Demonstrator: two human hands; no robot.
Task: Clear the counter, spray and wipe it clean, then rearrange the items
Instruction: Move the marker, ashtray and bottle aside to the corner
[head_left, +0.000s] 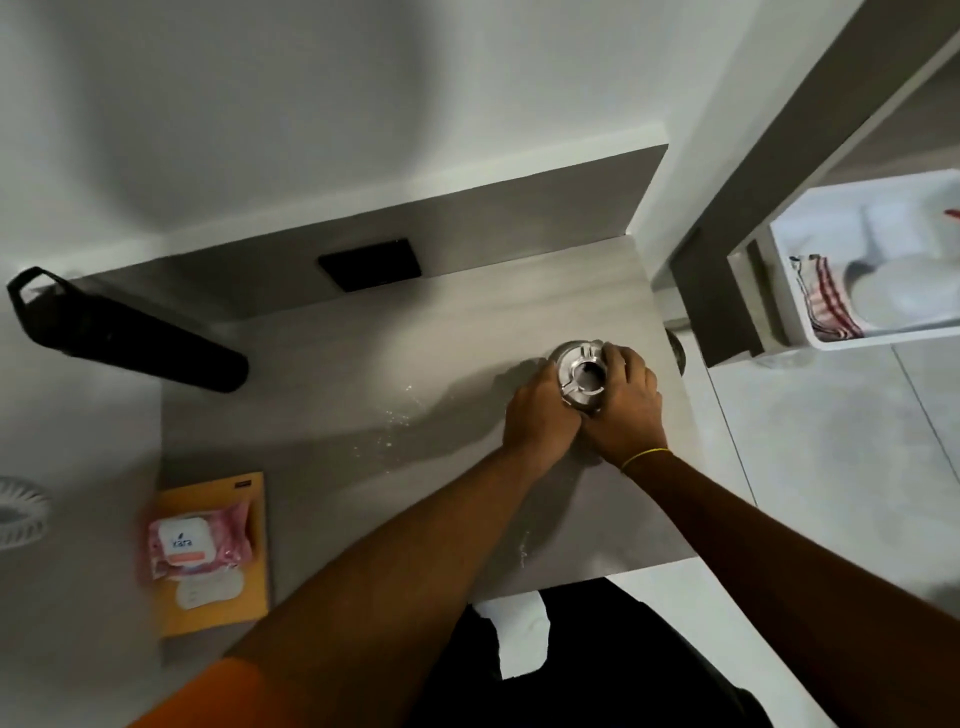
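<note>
A steel bottle (583, 370) stands upright near the right edge of the grey counter (337, 426), seen from above. My left hand (540, 415) grips its left side and my right hand (628, 405) grips its right side, so both hands wrap around its body. Small wet droplets (397, 421) lie on the counter to the left of the bottle. A black water bottle (130, 332) stands at the counter's far left corner. A pink wipes pack (200, 543) lies on an orange notebook (215, 556) at the counter's left front.
A black wall plate (370, 263) sits on the backsplash. A white round vented object (21, 512) shows at the left edge. Right of the counter, on the tiled floor, a white bin (878, 260) holds a striped cloth (826, 301) and white dishes.
</note>
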